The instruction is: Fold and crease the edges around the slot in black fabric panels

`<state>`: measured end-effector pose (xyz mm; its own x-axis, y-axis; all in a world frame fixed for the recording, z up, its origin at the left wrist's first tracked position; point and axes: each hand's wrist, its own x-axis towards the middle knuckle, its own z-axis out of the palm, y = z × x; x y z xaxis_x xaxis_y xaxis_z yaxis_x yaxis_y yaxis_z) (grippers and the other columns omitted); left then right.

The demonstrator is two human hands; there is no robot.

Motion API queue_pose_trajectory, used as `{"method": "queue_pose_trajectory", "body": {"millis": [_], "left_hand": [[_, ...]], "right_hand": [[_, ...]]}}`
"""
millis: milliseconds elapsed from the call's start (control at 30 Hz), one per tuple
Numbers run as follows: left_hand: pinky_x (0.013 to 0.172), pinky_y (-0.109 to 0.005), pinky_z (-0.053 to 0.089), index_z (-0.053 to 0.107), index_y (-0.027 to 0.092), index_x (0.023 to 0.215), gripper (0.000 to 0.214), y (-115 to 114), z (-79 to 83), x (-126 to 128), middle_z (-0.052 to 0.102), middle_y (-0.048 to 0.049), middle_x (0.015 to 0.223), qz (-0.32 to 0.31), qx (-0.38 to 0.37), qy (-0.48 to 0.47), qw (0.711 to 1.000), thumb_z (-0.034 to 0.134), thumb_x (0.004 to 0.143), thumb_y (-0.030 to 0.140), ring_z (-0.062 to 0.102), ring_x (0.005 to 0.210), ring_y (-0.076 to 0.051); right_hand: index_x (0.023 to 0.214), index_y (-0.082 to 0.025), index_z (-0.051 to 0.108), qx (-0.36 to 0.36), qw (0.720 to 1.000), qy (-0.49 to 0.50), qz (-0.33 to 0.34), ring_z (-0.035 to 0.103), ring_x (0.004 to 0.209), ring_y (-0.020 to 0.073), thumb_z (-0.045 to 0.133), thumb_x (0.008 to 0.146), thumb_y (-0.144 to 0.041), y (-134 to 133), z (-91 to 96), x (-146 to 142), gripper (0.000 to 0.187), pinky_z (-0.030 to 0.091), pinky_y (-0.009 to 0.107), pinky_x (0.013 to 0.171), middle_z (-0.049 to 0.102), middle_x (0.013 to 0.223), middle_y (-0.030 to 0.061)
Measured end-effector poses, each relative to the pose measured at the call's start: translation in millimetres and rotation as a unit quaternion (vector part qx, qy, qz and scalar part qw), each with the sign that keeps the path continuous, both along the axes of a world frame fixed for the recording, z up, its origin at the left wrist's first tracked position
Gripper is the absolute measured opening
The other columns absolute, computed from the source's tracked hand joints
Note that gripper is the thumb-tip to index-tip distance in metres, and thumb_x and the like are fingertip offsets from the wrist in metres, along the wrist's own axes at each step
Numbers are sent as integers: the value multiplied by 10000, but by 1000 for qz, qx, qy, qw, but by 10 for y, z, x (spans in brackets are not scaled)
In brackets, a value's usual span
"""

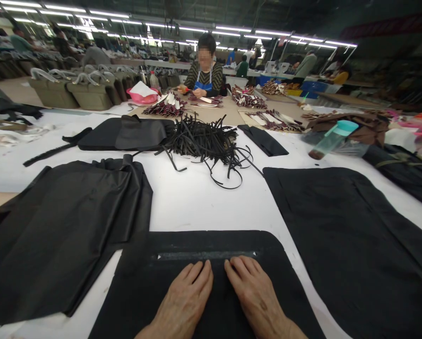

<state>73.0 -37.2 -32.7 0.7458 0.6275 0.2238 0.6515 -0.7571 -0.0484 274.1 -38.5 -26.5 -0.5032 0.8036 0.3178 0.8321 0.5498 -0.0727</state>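
A black panel with rounded corners [126, 301] lies flat on the white table right in front of me. Near its far edge runs a long narrow slot-like strip [207, 255] with a small white triangle at each end. My left hand [188, 296] rests on the panel, fingers stretched out, tips just below the strip. Beside it, my right hand [255, 294] lies the same way, fingers extended and touching the panel. Neither hand holds anything that I can see. A gap of bare panel separates the two hands.
Loose black lining [66, 226] lies at left, a stack of black panels [352, 235] at right. Beyond are a tangled heap of black strips [206, 139], a black folded piece [263, 140] and a teal-capped bottle [333, 139]. A co-worker [206, 70] sits opposite.
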Motion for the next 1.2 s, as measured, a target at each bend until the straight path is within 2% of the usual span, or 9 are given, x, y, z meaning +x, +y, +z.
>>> {"method": "queue_pose_trajectory", "body": {"millis": [200, 400, 467, 567, 667, 800, 967, 1067, 1200], "left_hand": [[944, -347, 425, 555, 123, 1116, 301, -59, -8, 23, 631, -84, 1161, 2, 18, -50, 999, 359, 892, 163, 566, 1071, -224], [1005, -382, 406, 465, 148, 1241, 380, -24, 8, 68, 523, -94, 1314, -33, -72, -63, 995, 395, 876, 228, 463, 1212, -249], [1000, -390, 419, 461, 152, 1244, 377, -13, 42, 64, 517, -93, 1321, -27, -95, -44, 994, 387, 886, 245, 471, 1208, -258], [994, -401, 432, 461, 149, 1241, 371, -17, 97, 63, 511, -97, 1327, -18, -113, -32, 993, 369, 897, 251, 471, 1209, -269], [984, -410, 442, 471, 156, 1230, 361, -30, 136, 74, 515, -97, 1323, -10, -130, -31, 991, 376, 891, 236, 475, 1205, -274], [960, -416, 464, 496, 171, 1197, 345, -31, 141, 90, 528, -91, 1311, 3, -148, -47, 988, 394, 868, 188, 492, 1187, -278], [938, -423, 479, 545, 200, 1115, 351, -40, 103, 127, 556, -67, 1279, 19, -166, -101, 981, 433, 793, 113, 505, 1164, -277], [927, -435, 479, 583, 199, 1045, 331, -19, 208, 187, 606, -76, 1186, 40, -165, -165, 972, 427, 771, 98, 545, 1093, -269], [950, -414, 455, 567, 167, 1100, 368, 134, 432, 313, 603, -104, 1163, 121, -245, -218, 937, 371, 803, 69, 543, 1084, -232]], "right_hand": [[841, -188, 613, -74, 996, 35, -43, 529, 863, 216, 548, 778, -11, 154, 210, -10, 198, 436, 351, 779, 599, 953, 55], [1022, -200, 584, -148, 985, -11, -84, 516, 943, 223, 551, 811, -84, 613, 352, -140, 244, 418, 341, 784, 580, 1058, 74], [990, -203, 589, -172, 981, -21, -91, 520, 915, 224, 596, 790, -123, 742, 341, -140, 216, 405, 332, 759, 593, 1002, 65], [824, -212, 600, -192, 978, -19, -83, 528, 821, 196, 624, 781, -182, 867, 321, -107, 58, 383, 302, 708, 598, 831, 21], [699, -214, 570, -198, 978, -9, -65, 519, 759, 159, 628, 787, -201, 911, 354, -76, 106, 361, 263, 656, 577, 755, -11], [746, -210, 549, -164, 984, 12, -63, 508, 800, 149, 573, 842, -179, 873, 474, -61, 104, 342, 259, 696, 586, 831, -6], [735, -206, 521, -20, 997, -8, -79, 489, 639, 159, 540, 876, -195, 753, 603, -53, 142, 275, 288, 605, 562, 698, -9], [720, -212, 503, 3, 999, -10, -39, 478, 608, 152, 548, 866, -177, 682, 684, -56, 157, 244, 289, 582, 551, 668, -23], [714, -211, 485, 15, 1000, 5, -18, 451, 590, 146, 511, 869, -156, 607, 825, -62, 166, 224, 286, 575, 537, 651, -22]]}}
